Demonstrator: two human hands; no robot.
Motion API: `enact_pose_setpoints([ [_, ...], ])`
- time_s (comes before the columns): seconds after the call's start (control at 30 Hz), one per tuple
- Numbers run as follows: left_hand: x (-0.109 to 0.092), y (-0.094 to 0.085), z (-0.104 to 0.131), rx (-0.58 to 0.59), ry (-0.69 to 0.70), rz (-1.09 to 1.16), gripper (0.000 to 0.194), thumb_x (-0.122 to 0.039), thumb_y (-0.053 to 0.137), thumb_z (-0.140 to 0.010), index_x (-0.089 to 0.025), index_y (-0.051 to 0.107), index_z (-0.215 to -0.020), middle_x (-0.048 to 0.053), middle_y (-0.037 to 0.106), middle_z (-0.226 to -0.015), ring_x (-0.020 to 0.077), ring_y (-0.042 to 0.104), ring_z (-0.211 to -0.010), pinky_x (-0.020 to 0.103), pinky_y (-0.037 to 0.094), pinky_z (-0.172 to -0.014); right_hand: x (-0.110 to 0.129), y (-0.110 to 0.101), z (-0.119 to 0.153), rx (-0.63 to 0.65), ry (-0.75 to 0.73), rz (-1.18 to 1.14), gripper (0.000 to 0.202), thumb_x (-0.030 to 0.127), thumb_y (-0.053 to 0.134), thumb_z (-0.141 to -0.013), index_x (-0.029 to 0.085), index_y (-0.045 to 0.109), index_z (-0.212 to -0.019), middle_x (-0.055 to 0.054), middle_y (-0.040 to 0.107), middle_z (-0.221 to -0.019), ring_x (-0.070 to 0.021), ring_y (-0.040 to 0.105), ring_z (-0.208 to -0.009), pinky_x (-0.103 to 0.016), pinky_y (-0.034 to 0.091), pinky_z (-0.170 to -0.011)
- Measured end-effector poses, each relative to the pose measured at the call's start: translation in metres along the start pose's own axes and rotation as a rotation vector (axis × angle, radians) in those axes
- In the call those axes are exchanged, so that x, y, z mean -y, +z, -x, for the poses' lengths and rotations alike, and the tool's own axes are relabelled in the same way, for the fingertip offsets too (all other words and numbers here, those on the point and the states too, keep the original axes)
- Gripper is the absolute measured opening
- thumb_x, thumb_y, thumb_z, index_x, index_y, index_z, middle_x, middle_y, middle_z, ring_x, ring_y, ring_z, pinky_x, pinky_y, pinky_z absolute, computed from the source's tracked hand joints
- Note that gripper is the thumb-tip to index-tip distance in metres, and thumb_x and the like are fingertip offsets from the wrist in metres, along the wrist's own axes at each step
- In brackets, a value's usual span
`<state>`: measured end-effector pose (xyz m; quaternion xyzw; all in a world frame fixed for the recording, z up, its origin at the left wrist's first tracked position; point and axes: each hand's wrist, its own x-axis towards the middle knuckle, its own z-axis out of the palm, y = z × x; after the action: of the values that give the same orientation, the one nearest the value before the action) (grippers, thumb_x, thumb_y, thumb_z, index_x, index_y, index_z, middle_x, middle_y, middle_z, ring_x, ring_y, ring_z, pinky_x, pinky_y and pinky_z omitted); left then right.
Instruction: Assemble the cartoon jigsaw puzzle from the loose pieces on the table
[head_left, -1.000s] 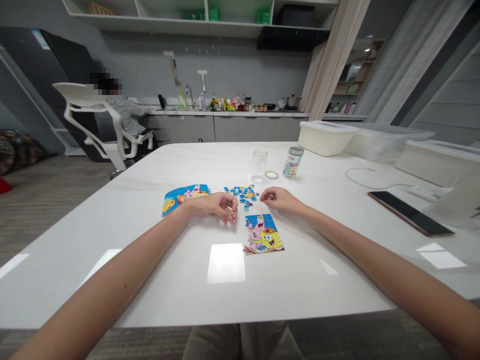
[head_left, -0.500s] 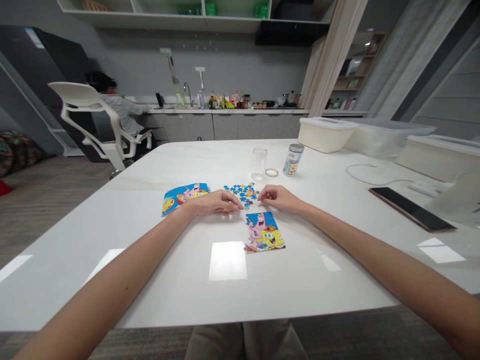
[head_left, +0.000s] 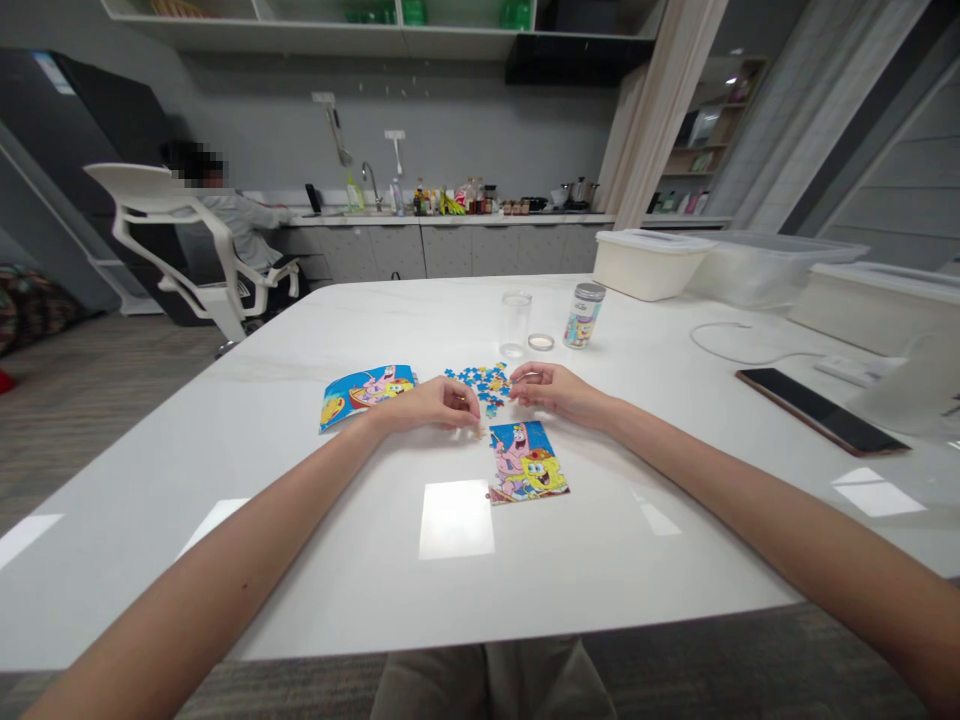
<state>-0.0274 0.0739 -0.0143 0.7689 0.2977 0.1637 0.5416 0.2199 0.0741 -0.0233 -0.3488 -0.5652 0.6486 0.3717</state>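
My left hand (head_left: 436, 404) rests on the white table (head_left: 300, 480) with fingers curled; a small puzzle piece shows at its fingertips, just left of the partly built cartoon puzzle (head_left: 526, 462). My right hand (head_left: 553, 389) lies at the near right edge of a heap of loose blue puzzle pieces (head_left: 478, 381), fingers pinched at a piece there. A printed picture card (head_left: 364, 390) with the same cartoon lies left of my left hand.
Beyond the heap stand a clear open tube (head_left: 515, 324), its round lid (head_left: 541, 342) and a labelled tube (head_left: 584, 316). White bins (head_left: 649, 264), a cable and a dark phone (head_left: 823, 410) lie at the right. A person sits in a white chair (head_left: 172, 235) at the far counter.
My left hand turned palm down and slid a little right toward the puzzle's corner. My right hand shifted left into the loose pieces. The view tilted up slightly.
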Motion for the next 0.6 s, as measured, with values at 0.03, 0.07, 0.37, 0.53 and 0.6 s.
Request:
enact_pose_setpoints([
  [0.03,0.0000,0.0001,-0.0010,-0.012,0.019,-0.095,0.023,-0.036,0.074,-0.072,-0.015,0.066,-0.079,-0.001,0.062,-0.070,0.0072,0.047,-0.056,0.021,0.033,-0.051,-0.0002,0.0000,-0.0003,-0.006,-0.007,-0.013,0.031,0.023,0.083,-0.060,0.017,0.064,-0.084,-0.002,0.071,-0.078,-0.0106,0.063,-0.068,-0.026,0.050,-0.070],
  [0.07,-0.0002,0.0000,-0.0021,-0.019,0.032,-0.183,0.024,-0.037,0.075,-0.071,-0.016,0.067,-0.081,-0.002,0.060,-0.067,0.0075,0.046,-0.056,0.021,0.032,-0.051,-0.0004,-0.0002,-0.0007,-0.012,-0.016,-0.021,0.031,0.022,0.083,-0.059,0.017,0.064,-0.083,-0.002,0.071,-0.081,-0.0110,0.064,-0.071,-0.026,0.050,-0.072],
  [0.37,-0.0079,-0.0057,-0.0037,0.083,0.072,-0.401,0.025,-0.037,0.073,-0.072,-0.017,0.072,-0.088,-0.001,0.060,-0.069,0.0092,0.048,-0.060,0.021,0.034,-0.053,0.0009,-0.0021,-0.0001,0.024,-0.040,0.003,0.029,0.019,0.083,-0.057,0.017,0.066,-0.081,-0.001,0.070,-0.077,-0.0113,0.063,-0.068,-0.025,0.049,-0.065],
  [0.53,-0.0079,-0.0047,0.0003,0.083,0.043,-0.271,0.023,-0.036,0.073,-0.072,-0.017,0.060,-0.071,-0.003,0.054,-0.065,0.0080,0.043,-0.057,0.022,0.032,-0.052,0.0000,-0.0030,-0.0007,0.038,-0.013,-0.005,0.030,0.024,0.083,-0.059,0.017,0.066,-0.083,0.000,0.068,-0.071,-0.0098,0.059,-0.059,-0.025,0.046,-0.059],
  [0.6,-0.0063,-0.0052,0.0013,0.073,0.052,-0.214,0.025,-0.035,0.072,-0.073,-0.016,0.058,-0.068,-0.002,0.056,-0.069,0.0080,0.045,-0.059,0.022,0.033,-0.054,-0.0007,-0.0038,-0.0016,0.043,-0.013,0.014,0.030,0.026,0.082,-0.061,0.017,0.066,-0.084,0.000,0.067,-0.069,-0.0081,0.054,-0.053,-0.023,0.042,-0.052],
])
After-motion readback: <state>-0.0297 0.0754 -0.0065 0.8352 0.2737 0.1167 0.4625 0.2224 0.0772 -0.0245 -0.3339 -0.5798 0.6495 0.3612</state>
